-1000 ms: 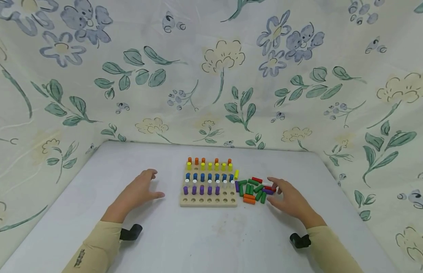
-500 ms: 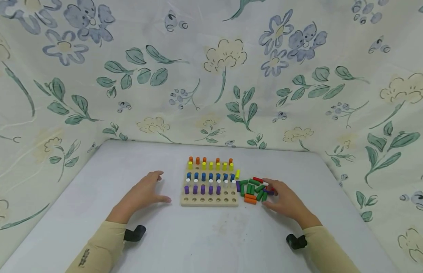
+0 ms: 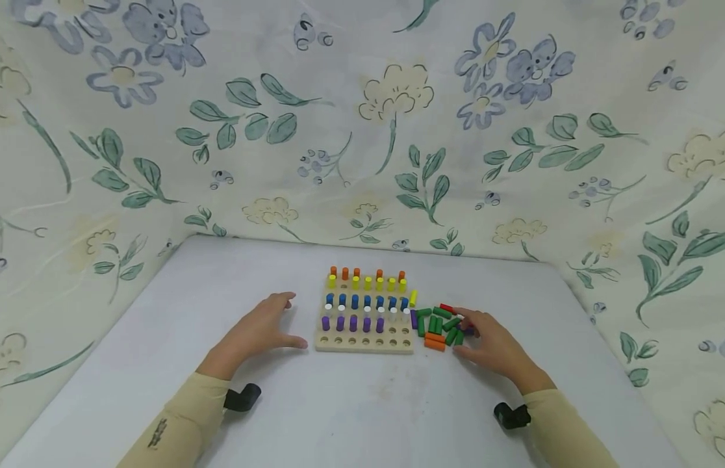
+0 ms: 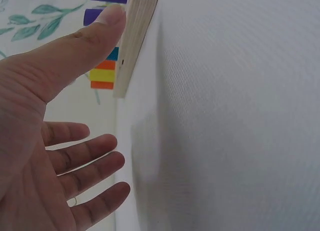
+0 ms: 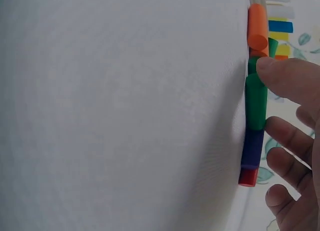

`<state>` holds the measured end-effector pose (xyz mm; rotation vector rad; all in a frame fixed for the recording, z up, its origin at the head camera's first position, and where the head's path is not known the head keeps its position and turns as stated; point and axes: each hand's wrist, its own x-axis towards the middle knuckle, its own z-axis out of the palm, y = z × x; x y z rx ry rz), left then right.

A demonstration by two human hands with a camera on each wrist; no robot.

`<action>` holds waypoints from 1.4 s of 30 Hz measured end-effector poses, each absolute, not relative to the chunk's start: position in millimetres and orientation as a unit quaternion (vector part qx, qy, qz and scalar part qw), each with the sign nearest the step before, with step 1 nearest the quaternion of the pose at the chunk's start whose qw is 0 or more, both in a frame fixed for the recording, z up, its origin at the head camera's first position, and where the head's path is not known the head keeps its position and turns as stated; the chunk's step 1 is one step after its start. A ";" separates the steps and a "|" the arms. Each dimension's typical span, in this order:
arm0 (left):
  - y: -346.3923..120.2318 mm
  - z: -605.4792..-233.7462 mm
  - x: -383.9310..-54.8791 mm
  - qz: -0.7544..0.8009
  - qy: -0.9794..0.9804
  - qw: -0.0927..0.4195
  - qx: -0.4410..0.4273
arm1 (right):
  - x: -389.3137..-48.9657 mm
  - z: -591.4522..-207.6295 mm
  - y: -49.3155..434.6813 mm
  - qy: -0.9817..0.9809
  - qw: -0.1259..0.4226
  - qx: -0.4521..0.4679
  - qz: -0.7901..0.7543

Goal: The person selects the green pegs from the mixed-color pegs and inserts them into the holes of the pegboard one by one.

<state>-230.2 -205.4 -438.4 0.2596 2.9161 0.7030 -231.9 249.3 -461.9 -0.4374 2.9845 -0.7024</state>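
Note:
A wooden pegboard (image 3: 362, 348) stands in the middle of the table, with rows of orange, yellow, blue, white and purple pegs upright in it. Its front row of holes holds no pegs. To its left is my left hand (image 3: 254, 336), thumb and fingers spread, apart from the board and holding nothing. My right hand (image 3: 496, 344) reaches over the right side of a loose pile of pegs, fingers slightly bent. In the right wrist view its thumb overlaps a green peg (image 5: 256, 103); whether they touch I cannot tell. A purple peg (image 5: 252, 148) and red peg (image 5: 248, 177) lie near its fingers.
Several green pegs (image 3: 435, 324) and two orange pegs (image 3: 435, 346) lie right of the board. A yellow peg (image 3: 413, 298) and a purple peg (image 3: 414, 319) lie against its right edge. A floral cloth (image 3: 362, 143) rises behind the white table (image 3: 362, 416).
The left hand has moved right, closer to the board. My right hand has shifted left over the pile's right side, covering more of it. The head view has turned slightly left.

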 end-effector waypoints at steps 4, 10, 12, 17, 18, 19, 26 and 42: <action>-201.2 -437.8 -231.2 0.229 0.967 0.062 0.093 | -232.9 -463.8 251.7 0.962 0.021 -0.144 -0.230; -193.3 -436.8 -228.2 0.225 0.967 0.071 0.096 | -233.0 -464.0 252.4 0.961 0.023 -0.143 -0.236; -191.2 -437.7 -227.9 0.223 0.967 0.072 0.099 | -232.1 -464.0 253.0 0.961 0.022 -0.144 -0.237; -186.6 -442.1 -228.6 0.220 0.967 0.070 0.104 | -231.5 -465.9 255.8 0.958 0.016 -0.151 -0.242; -185.6 -442.7 -228.2 0.218 0.968 0.070 0.104 | -231.8 -466.3 255.9 0.958 0.015 -0.151 -0.242; -184.6 -443.0 -227.8 0.216 0.968 0.069 0.105 | -231.9 -466.7 256.2 0.958 0.014 -0.151 -0.243; -181.3 -446.9 -225.9 0.199 0.973 0.063 0.102 | -232.5 -466.8 257.5 0.954 0.009 -0.159 -0.254; -179.3 -451.6 -221.9 0.183 0.974 0.061 0.121 | -228.7 -466.3 263.7 0.937 0.023 -0.160 -0.310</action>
